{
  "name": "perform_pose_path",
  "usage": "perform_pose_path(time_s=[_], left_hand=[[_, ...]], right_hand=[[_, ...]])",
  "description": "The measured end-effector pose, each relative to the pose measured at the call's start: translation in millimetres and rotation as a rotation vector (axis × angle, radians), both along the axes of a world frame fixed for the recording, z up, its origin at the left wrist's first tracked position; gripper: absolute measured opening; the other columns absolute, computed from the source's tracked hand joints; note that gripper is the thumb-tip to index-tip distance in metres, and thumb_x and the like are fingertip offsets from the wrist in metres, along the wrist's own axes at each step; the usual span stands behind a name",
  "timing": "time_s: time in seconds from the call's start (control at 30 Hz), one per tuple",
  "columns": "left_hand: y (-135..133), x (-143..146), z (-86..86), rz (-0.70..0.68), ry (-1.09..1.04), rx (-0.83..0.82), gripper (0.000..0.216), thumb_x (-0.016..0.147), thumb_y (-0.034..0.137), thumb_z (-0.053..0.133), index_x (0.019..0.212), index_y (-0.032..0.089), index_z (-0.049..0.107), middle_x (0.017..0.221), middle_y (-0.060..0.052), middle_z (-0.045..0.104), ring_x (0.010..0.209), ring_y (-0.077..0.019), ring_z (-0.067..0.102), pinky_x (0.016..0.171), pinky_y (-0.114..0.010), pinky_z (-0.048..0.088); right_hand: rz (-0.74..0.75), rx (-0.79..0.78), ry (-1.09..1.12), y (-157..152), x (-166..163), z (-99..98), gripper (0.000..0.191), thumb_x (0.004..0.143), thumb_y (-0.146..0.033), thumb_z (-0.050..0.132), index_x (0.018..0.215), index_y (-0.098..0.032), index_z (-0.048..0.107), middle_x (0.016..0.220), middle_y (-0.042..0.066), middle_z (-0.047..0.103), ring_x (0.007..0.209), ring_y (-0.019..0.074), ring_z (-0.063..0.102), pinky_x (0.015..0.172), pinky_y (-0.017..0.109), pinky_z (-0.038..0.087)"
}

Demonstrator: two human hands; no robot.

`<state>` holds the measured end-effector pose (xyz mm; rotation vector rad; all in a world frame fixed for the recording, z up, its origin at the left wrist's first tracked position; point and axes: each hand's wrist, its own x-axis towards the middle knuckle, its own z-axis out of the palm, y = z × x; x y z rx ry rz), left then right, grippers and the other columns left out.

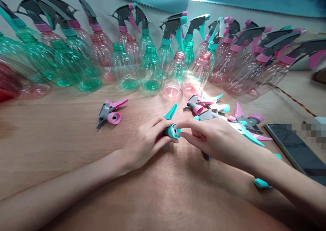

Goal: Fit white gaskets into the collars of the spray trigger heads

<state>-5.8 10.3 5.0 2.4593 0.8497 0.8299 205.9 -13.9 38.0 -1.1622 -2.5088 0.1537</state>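
Note:
My left hand [142,139] is closed around a spray trigger head [174,131], grey with a teal lever and a teal screw collar. The collar's opening faces me and shows a white inner ring with a dark hole. At the collar's right edge, the thumb and index finger of my right hand [211,136] pinch in; whether a small part sits between them is hidden. A dark grey piece [205,155] pokes out beneath that hand. To the left lies a loose grey and pink trigger head [108,115].
Along the back stand several green bottles [150,69] and pink bottles [174,74], some topped with trigger heads, some open-necked. Loose trigger heads [195,105] are piled beyond my right hand. A phone [295,149] lies at the right, near a teal piece [262,183] and a twisted wire [292,98].

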Motion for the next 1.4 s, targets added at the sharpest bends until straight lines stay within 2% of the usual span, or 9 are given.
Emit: perform_pose_path(time_s=[0.23,0.4,0.6,0.73,1.07,1.4], left_hand=[[2,0,-1.2,-0.022,-0.013,0.013,0.026,0.088,0.017,0.057,0.114,0.019,0.054,0.093,-0.001,0.056,0.072,-0.01,0.054,0.068,-0.02,0.045],[2,0,-1.9,-0.032,-0.006,0.014,0.026,0.088,0.016,0.056,0.113,0.019,0.054,0.095,-0.001,0.056,0.076,-0.0106,0.056,0.071,-0.02,0.046],[1,0,-2.3,-0.058,0.008,0.013,0.025,0.088,0.014,0.055,0.113,0.018,0.054,0.098,-0.002,0.057,0.08,-0.0115,0.057,0.072,-0.021,0.047],[1,0,-3.3,-0.053,-0.003,0.009,0.025,0.089,0.018,0.056,0.114,0.018,0.053,0.096,-0.002,0.057,0.079,-0.0112,0.057,0.073,-0.021,0.047],[-1,1,0.3,-0.028,0.006,0.061,0.024,0.091,0.026,0.053,0.112,0.014,0.055,0.091,-0.003,0.056,0.073,-0.0104,0.056,0.068,-0.021,0.046],[-1,1,-2.8,-0.05,-0.024,0.148,0.021,0.092,0.024,0.051,0.111,0.015,0.053,0.092,-0.002,0.057,0.073,-0.0098,0.056,0.066,-0.019,0.046]], right_hand=[[-0.008,-0.044,0.03,1,-1,-1.3,0.022,0.087,-0.019,0.052,0.105,-0.016,0.063,0.052,-0.007,0.042,0.043,0.0085,0.037,0.046,0.022,0.026],[0.036,-0.005,0.081,0,-3,-1.7,0.02,0.088,-0.019,0.051,0.104,-0.015,0.064,0.052,-0.007,0.046,0.043,0.0077,0.035,0.046,0.021,0.028],[0.016,0.033,0.076,-2,-9,-3.5,0.018,0.089,-0.019,0.05,0.091,-0.013,0.067,0.053,-0.005,0.048,0.044,0.0078,0.039,0.046,0.022,0.028],[-0.008,-0.002,0.074,-1,-7,0.5,0.014,0.087,-0.02,0.055,0.095,-0.016,0.066,0.05,-0.008,0.043,0.042,0.007,0.039,0.046,0.02,0.028],[-0.096,-0.041,-0.042,-2,-2,8.4,0.015,0.081,-0.021,0.061,0.096,-0.018,0.063,0.05,-0.009,0.044,0.042,0.0077,0.042,0.046,0.021,0.026],[-0.074,-0.087,0.058,-7,-10,5.9,0.018,0.082,-0.021,0.06,0.098,-0.015,0.066,0.047,-0.01,0.036,0.04,0.0068,0.034,0.042,0.02,0.025]])
